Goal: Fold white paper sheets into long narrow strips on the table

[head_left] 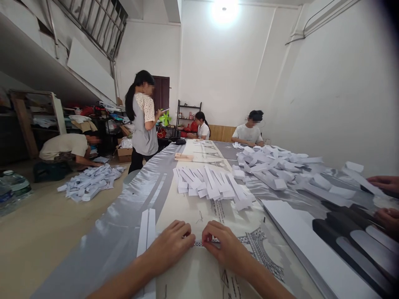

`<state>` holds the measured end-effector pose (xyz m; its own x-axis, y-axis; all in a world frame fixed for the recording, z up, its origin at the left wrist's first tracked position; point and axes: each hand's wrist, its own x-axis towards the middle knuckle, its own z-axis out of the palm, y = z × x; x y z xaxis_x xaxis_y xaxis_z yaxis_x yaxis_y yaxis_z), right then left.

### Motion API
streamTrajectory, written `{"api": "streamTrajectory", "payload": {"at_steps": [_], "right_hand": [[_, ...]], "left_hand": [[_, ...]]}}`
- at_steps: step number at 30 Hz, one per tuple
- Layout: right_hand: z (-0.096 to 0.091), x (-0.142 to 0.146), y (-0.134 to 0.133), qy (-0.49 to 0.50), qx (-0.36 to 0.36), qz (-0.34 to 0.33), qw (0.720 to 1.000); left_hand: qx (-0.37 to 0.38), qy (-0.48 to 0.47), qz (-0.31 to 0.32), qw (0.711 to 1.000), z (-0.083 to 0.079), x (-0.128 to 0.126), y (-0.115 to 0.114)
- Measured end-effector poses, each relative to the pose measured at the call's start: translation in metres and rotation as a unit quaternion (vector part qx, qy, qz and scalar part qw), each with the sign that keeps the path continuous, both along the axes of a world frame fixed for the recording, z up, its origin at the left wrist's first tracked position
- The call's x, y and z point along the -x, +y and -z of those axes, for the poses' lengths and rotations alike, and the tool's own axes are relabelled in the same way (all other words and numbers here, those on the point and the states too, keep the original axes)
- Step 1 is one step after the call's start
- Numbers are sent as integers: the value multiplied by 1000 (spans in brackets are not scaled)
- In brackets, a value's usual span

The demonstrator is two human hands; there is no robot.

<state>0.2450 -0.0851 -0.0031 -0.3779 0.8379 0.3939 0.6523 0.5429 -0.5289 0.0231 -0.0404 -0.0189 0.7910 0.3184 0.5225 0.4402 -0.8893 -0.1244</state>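
Both my hands are low over the table, facing each other with a small gap between the fingertips. My left hand has its fingers curled and pressed together. Thumb and fingers of my right hand meet in a pinch. Whatever lies between the fingertips blends with the pale printed tablecloth, so I cannot make it out. Beside my left forearm lies a creased white paper strip. Beyond my hands is a row of folded white paper pieces. To the right rests a stack of white paper sheets.
A large heap of folded paper covers the table's far right. Another person's hands are at the right edge, near black objects. One person stands left; others sit behind. A paper pile lies on the floor.
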Motion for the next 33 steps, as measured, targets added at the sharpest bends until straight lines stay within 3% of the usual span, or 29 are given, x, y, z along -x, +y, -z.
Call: {"api": "streamTrajectory", "payload": {"at_steps": [5,12,19,26,33], "right_hand": [[5,5,-3,-98,-90,-20,991],[4,4,-2,-170,-189,-37,966],[4,7,-6,-169,-185,-34,968],[2,2,-2,-180,-205,-39,961],[4,7,-4,-185,-183,-25,965]], "left_hand": [[-29,-28,42,998,5,-2,0],[-18,-36,40,998,0,-2,-1],[-35,-18,56,998,5,-4,-1],[-45,10,47,998,-3,2,6],[-51,7,48,998,4,-1,0]]}}
